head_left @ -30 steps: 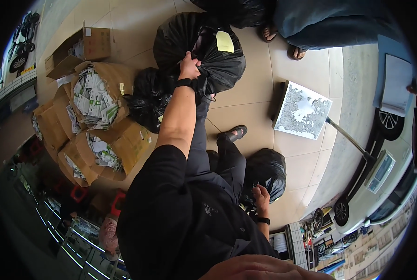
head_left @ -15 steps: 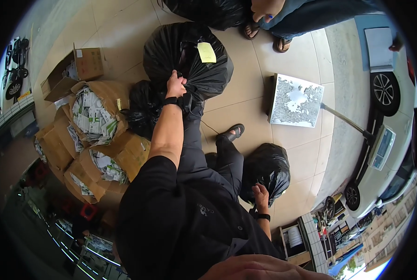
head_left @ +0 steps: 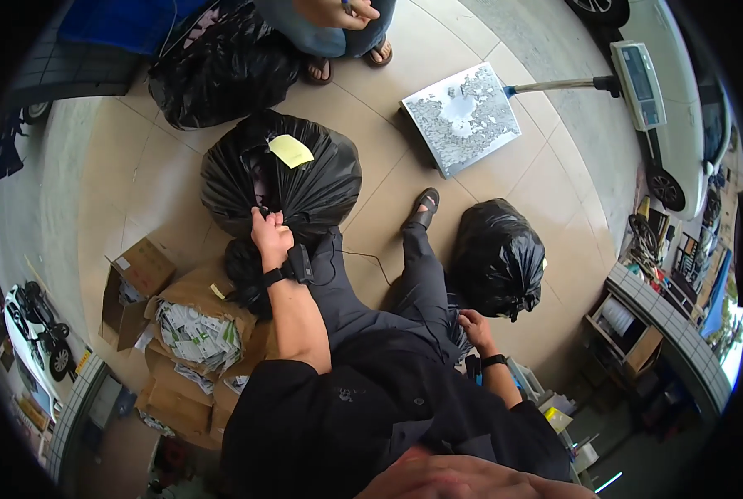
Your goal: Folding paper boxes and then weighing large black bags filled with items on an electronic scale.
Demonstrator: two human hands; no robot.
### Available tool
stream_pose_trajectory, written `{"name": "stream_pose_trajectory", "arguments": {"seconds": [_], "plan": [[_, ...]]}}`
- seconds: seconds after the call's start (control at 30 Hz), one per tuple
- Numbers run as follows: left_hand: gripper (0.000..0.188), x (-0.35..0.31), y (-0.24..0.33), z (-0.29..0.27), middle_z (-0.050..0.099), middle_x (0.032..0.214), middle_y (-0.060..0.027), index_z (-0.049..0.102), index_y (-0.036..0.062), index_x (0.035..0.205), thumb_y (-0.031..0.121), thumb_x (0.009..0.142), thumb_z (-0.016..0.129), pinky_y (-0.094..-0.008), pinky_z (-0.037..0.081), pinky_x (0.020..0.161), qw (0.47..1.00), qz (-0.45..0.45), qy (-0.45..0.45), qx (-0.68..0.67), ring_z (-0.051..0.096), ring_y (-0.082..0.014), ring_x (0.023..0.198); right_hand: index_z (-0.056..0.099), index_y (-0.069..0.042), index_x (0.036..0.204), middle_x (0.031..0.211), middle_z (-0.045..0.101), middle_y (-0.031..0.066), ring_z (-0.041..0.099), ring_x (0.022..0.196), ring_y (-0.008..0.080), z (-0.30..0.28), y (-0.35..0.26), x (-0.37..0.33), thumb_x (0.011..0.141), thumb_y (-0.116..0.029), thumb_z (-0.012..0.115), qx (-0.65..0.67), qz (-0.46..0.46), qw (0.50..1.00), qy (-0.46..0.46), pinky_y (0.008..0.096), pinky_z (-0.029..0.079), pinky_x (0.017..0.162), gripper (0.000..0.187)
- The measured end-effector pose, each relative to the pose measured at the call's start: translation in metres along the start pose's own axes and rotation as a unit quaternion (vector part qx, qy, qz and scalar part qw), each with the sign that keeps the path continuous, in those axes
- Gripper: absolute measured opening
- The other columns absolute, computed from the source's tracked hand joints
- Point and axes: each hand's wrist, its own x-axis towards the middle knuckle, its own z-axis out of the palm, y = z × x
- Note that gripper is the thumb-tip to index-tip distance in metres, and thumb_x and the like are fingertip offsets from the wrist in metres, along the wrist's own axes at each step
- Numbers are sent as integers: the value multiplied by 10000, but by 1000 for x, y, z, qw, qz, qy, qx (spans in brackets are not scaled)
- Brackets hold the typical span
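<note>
A big black plastic bag (head_left: 326,179) with a yellow paper slip (head_left: 292,151) stands in front of me, its top gathered in folds. My left hand (head_left: 272,237) is closed around the gathered neck of that bag. Beside my right thigh, my right hand (head_left: 475,330) has its fingers curled near a bit of shiny dark plastic; what it holds, if anything, is hard to make out. Just beyond it sits a smaller tied black bag (head_left: 498,254), apart from the hand.
A platform scale (head_left: 463,116) with a worn white top stands ahead right, its display (head_left: 638,83) on a pole. Cartons (head_left: 184,399) and a sack of printed papers (head_left: 197,333) crowd my left. Another person's hand (head_left: 338,12) shows beyond, beside another black bag (head_left: 222,71).
My view has swung round, so the scene sits differently. My right hand, earlier at the smaller bag's top, is now apart from it. The left hand keeps its hold on the big bag.
</note>
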Motion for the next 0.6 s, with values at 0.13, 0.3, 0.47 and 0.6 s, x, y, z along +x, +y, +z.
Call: {"name": "stream_pose_trajectory", "arguments": {"seconds": [0.13, 0.3, 0.47, 0.6], "plan": [[335, -69, -24, 43, 336, 607, 5, 421, 109, 767, 333, 994, 521, -314, 466, 754, 999, 19, -40, -25, 352, -150, 559, 662, 8, 1071, 974, 704, 137, 665, 938, 221, -20, -8, 31, 887, -266, 607, 35, 6, 999, -27, 320, 504, 839, 334], [317, -167, -74, 113, 311, 558, 21, 380, 125, 741, 271, 1001, 487, -338, 442, 755, 998, 4, -38, 51, 325, -161, 530, 649, 15, 1089, 971, 692, 170, 670, 925, 271, -60, -31, 89, 887, -257, 604, 59, -82, 995, -4, 340, 508, 843, 342], [260, -232, -135, 180, 313, 536, 29, 448, 115, 774, 246, 997, 477, -346, 451, 770, 991, -26, -120, 62, 341, -153, 525, 647, 10, 1107, 984, 695, 165, 671, 927, 256, -119, 3, 110, 884, -257, 611, 148, -65, 987, -23, 338, 509, 839, 350], [240, -268, -197, 234, 320, 524, 27, 476, 105, 795, 237, 995, 472, -356, 458, 772, 983, -50, -165, 70, 360, -152, 521, 637, 39, 1116, 946, 696, 107, 643, 869, 176, -159, 73, 96, 895, -205, 625, 164, -26, 986, 34, 309, 504, 822, 330]]}}
